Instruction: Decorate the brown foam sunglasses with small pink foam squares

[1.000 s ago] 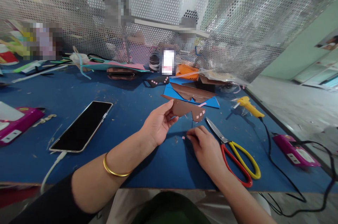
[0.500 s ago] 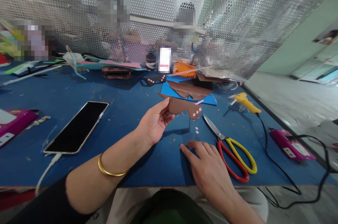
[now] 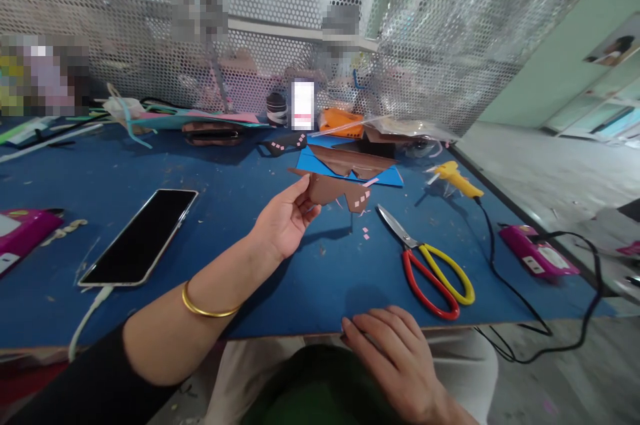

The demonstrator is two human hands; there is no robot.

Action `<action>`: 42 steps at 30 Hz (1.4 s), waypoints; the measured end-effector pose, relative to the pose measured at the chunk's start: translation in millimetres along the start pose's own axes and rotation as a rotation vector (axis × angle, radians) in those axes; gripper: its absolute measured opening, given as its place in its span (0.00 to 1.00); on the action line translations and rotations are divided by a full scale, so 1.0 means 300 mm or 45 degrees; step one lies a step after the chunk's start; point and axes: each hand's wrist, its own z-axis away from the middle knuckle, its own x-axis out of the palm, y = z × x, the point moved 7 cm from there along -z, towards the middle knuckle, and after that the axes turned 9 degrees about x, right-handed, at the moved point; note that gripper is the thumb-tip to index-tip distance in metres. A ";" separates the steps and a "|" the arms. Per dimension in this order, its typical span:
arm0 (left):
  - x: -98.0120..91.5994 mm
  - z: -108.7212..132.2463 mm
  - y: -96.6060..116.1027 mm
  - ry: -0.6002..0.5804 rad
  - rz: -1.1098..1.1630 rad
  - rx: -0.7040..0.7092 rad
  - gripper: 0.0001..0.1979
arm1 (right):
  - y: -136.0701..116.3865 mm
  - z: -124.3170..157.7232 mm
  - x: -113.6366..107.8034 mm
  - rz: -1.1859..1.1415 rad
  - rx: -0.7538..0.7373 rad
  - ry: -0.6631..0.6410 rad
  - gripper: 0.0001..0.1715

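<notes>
My left hand (image 3: 280, 223) is raised over the blue table (image 3: 240, 225) and pinches a brown paper cutout (image 3: 336, 190) with small pink squares stuck on it. A gold bangle sits on that forearm. My right hand (image 3: 395, 361) rests at the table's near edge, fingers loosely stretched and holding nothing. Two small pink squares (image 3: 366, 233) lie on the table below the cutout. Red and yellow scissors (image 3: 425, 261) lie to the right of them, blades shut.
A black phone (image 3: 140, 235) with a white cable lies at left. Blue paper with brown scraps (image 3: 350, 165), a yellow glue gun (image 3: 455, 177) and a pink device (image 3: 535, 258) with black cord sit at right. Clutter lines the perforated metal screen (image 3: 425, 45) behind.
My right hand has drawn back from the pink squares near the scissors to the table's near edge. My left hand keeps holding the brown cutout up.
</notes>
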 end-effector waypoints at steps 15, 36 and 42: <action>-0.004 0.002 -0.022 -0.032 -0.032 -0.021 0.02 | 0.195 -0.125 0.025 -0.789 1.038 0.113 0.09; 0.001 0.026 -0.057 -0.181 -0.160 -0.015 0.06 | 0.281 -0.399 0.138 -0.889 1.062 0.376 0.04; -0.003 0.022 -0.057 -0.108 -0.114 -0.048 0.05 | 0.265 -0.398 0.114 -0.773 0.942 0.373 0.05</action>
